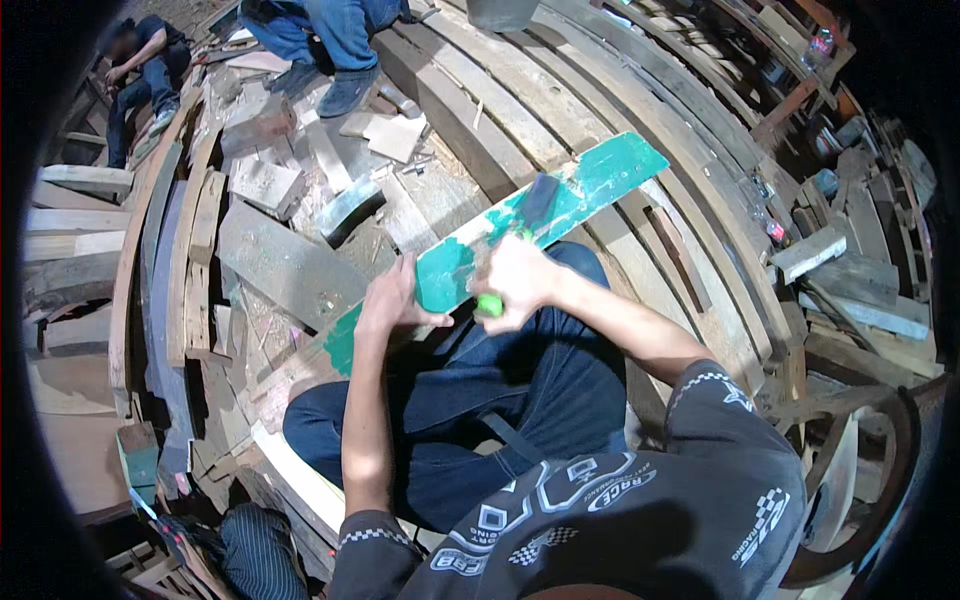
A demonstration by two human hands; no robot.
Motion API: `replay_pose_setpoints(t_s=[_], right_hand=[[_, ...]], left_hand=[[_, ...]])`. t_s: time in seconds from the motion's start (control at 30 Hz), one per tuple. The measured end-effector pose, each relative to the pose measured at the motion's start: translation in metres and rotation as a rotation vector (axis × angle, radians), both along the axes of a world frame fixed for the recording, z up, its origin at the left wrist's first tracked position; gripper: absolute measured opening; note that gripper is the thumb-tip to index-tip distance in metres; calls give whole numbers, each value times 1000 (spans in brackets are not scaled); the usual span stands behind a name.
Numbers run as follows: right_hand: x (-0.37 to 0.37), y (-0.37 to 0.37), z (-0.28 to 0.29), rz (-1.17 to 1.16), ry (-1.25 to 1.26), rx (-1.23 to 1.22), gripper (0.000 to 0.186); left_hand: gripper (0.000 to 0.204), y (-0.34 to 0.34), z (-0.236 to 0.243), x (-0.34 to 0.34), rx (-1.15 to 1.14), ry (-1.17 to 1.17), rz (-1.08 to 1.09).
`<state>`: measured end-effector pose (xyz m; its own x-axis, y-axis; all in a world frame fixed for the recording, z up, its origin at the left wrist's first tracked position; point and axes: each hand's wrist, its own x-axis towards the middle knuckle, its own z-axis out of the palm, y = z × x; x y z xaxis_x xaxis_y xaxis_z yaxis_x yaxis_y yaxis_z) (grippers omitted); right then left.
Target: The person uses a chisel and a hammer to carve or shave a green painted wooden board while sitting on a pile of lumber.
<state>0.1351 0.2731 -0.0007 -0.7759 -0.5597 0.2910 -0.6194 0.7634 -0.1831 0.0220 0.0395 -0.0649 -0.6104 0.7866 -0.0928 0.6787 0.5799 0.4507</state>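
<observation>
A long wooden board point(615, 172) with chipped green paint lies slantwise across my lap, its right end farther off. Bare, pale wood shows through the paint in patches, most of all toward its near left end. My left hand point(393, 300) is closed on the board left of its middle, the thumb stretched along the near side. In my right hand point(518, 278), closed round a bright green handle, is a tool with a broad dark blade point(540, 200). The blade is over the painted face, right of the board's middle; whether it touches the paint I cannot tell.
Wood blocks and offcuts point(265, 185) litter the ground ahead on the left. Long planks point(460, 110) run away beyond the board and along the right. A person in jeans point(350, 45) is close ahead; another person point(150, 65) sits far left. Timber point(850, 270) is stacked at right.
</observation>
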Motion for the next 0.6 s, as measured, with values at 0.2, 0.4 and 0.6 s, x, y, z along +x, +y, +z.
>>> replay_pose_setpoints(t_s=[0.2, 0.4, 0.6], right_hand=[[-13, 23, 7, -119, 92, -124, 36], [-19, 41, 10, -174, 119, -161, 36], [-20, 32, 13, -28, 50, -107, 30]], left_hand=[[124, 13, 20, 3, -82, -45, 18], [121, 9, 13, 1, -10, -29, 7], [123, -2, 4, 3, 15, 31, 15]])
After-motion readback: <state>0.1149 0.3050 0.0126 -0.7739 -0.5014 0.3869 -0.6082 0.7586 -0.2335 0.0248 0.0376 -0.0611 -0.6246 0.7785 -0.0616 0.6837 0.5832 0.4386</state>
